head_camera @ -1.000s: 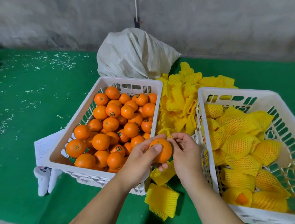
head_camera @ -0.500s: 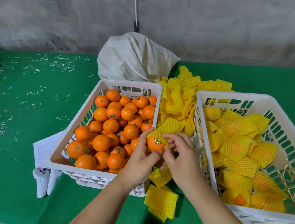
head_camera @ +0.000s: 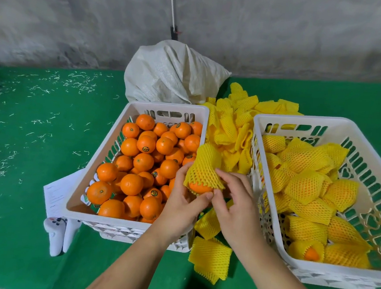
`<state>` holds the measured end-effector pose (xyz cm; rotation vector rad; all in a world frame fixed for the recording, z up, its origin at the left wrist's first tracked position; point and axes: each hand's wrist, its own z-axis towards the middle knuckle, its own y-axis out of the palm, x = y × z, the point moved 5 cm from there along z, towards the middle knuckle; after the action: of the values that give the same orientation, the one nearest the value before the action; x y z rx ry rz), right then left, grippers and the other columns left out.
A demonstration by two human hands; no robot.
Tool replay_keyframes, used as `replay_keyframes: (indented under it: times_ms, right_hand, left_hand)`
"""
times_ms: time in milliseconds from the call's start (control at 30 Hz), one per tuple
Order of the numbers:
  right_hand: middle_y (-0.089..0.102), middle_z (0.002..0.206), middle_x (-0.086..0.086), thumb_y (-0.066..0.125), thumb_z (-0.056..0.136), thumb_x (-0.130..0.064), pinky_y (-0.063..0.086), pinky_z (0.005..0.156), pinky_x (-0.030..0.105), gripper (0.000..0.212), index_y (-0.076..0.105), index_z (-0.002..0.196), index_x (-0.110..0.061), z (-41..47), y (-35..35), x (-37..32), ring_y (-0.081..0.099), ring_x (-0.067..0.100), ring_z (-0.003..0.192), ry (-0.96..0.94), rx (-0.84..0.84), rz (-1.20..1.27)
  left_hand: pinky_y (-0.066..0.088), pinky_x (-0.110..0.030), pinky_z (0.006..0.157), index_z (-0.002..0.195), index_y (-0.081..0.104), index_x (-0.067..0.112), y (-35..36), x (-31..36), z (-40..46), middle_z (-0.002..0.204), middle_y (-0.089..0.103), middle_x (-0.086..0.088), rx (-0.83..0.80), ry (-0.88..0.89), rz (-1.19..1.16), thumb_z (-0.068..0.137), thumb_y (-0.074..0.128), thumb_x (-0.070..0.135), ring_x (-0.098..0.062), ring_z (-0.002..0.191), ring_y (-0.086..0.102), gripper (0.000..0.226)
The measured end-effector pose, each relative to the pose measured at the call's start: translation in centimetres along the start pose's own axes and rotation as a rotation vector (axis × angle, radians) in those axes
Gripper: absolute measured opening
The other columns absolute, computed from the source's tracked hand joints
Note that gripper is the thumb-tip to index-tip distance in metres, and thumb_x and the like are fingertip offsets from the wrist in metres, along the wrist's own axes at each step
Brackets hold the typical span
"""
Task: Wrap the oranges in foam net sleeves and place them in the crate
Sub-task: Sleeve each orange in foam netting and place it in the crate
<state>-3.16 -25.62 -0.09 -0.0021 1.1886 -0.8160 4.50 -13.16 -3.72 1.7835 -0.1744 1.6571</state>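
Single head view, looking forward and down, close over two crates on green table.

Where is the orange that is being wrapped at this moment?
In the head view, the orange is near the centre, half inside a yellow foam net sleeve, held by the left hand and right hand between the two white crates.

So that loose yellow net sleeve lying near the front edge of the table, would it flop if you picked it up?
Probably. The loose sleeve lies flattened and slightly buckled, so it looks soft and likely droops. Its open foam mesh suggests it is very light. The sleeve being pulled over the orange stretches round the fruit, so it seems springy rather than fragile.
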Motion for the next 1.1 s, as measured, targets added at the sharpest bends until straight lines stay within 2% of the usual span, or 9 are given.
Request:
replay_keyframes:
  times_ms: [100, 200, 300, 400, 467, 567, 733, 900, 1100]
  right_hand:
    - [0.056, 0.111, -0.009, 0.06, 0.099, -0.011, 0.048, 0.075, 0.01, 0.026, 0.071, 0.123, -0.013, 0.2, -0.8, -0.7, 0.056, -0.007, 0.102, -0.102, 0.103, -0.037]
    - [0.059, 0.111, -0.006, 0.058, 0.097, -0.021, 0.048, 0.079, 0.011, 0.026, 0.071, 0.118, -0.013, -0.4, -0.1, -1.5, 0.056, -0.005, 0.102, -0.193, 0.005, -0.052]
    - [0.051, 0.131, -0.016, 0.062, 0.089, -0.053, 0.051, 0.09, 0.022, 0.053, 0.051, 0.138, -0.035, -1.2, 0.9, -0.2, 0.054, 0.001, 0.119, 0.19, -0.114, 0.201]
    - [0.045, 0.146, -0.024, 0.066, 0.071, -0.082, 0.05, 0.091, 0.018, 0.098, 0.023, 0.153, -0.051, -1.8, 2.9, 0.8, 0.05, -0.004, 0.129, 0.538, -0.314, 0.497]
    - [0.053, 0.139, -0.023, 0.075, 0.079, -0.062, 0.053, 0.083, 0.015, 0.091, 0.024, 0.153, -0.05, -1.8, 3.4, 1.1, 0.056, -0.003, 0.122, 0.543, -0.325, 0.48]
    - [0.064, 0.124, -0.019, 0.071, 0.085, -0.031, 0.056, 0.079, 0.02, 0.067, 0.043, 0.142, -0.051, -1.5, 2.9, 2.2, 0.064, 0.003, 0.113, 0.55, -0.221, 0.467]
    - [0.061, 0.133, -0.02, 0.078, 0.073, -0.049, 0.055, 0.094, 0.028, 0.087, 0.033, 0.148, -0.051, -1.1, 2.4, 2.6, 0.062, -0.001, 0.119, 0.537, -0.315, 0.569]
    - [0.052, 0.141, -0.02, 0.076, 0.089, -0.045, 0.05, 0.084, 0.007, 0.085, 0.022, 0.154, -0.047, -1.2, 2.1, 2.9, 0.055, -0.01, 0.119, 0.45, -0.303, 0.427]
    - [0.055, 0.121, -0.042, 0.073, 0.093, -0.036, 0.051, 0.079, 0.007, 0.072, 0.03, 0.15, -0.046, -0.8, 1.4, 3.0, 0.057, -0.012, 0.114, 0.438, -0.045, 0.484]
  left_hand:
    - [0.055, -0.05, 0.1, 0.149, 0.049, 0.021, 0.0, -0.3, 0.3, 0.137, 0.063, -0.021, 0.068, 0.032, 0.011, 0.094, 0.079, 0.017, -0.041, 0.127, 0.062, 0.062]
    - [0.058, -0.036, 0.089, 0.139, 0.052, 0.019, -0.7, -0.5, 0.3, 0.123, 0.07, -0.016, 0.168, 0.066, 0.023, 0.093, 0.075, 0.003, -0.032, 0.111, 0.069, 0.054]
    - [0.059, -0.034, 0.084, 0.133, 0.05, 0.029, -1.2, -0.7, 0.2, 0.114, 0.072, -0.002, 0.228, 0.063, 0.141, 0.086, 0.076, 0.004, -0.022, 0.101, 0.07, 0.059]
    - [0.058, -0.032, 0.091, 0.142, 0.041, 0.034, -0.6, 0.0, -0.2, 0.13, 0.063, 0.017, 0.139, 0.126, 0.398, 0.092, 0.08, 0.011, -0.012, 0.118, 0.067, 0.068]
    - [0.054, -0.032, 0.104, 0.153, 0.037, 0.039, -0.2, -0.2, -0.2, 0.144, 0.056, 0.022, 0.061, 0.113, 0.525, 0.097, 0.075, 0.011, -0.009, 0.134, 0.058, 0.073]
    - [0.041, -0.049, 0.119, 0.162, 0.033, 0.035, -0.1, -0.4, -0.1, 0.16, 0.046, 0.013, 0.016, 0.103, 0.611, 0.1, 0.069, 0.006, -0.013, 0.15, 0.043, 0.077]
    - [0.042, -0.053, 0.118, 0.158, 0.044, 0.036, -0.1, -0.5, 0.0, 0.155, 0.053, 0.01, 0.018, 0.114, 0.562, 0.106, 0.059, 0.015, -0.018, 0.146, 0.047, 0.058]
    - [0.049, -0.058, 0.109, 0.136, 0.069, 0.036, -1.3, -0.8, 0.0, 0.134, 0.069, 0.002, 0.197, 0.056, 0.474, 0.1, 0.047, 0.015, -0.025, 0.13, 0.061, 0.048]
    - [0.048, -0.019, 0.09, 0.149, 0.058, 0.03, 0.7, -0.1, -1.1, 0.112, 0.062, 0.018, 0.115, 0.285, 0.844, 0.106, 0.046, 0.02, -0.015, 0.108, 0.061, 0.046]
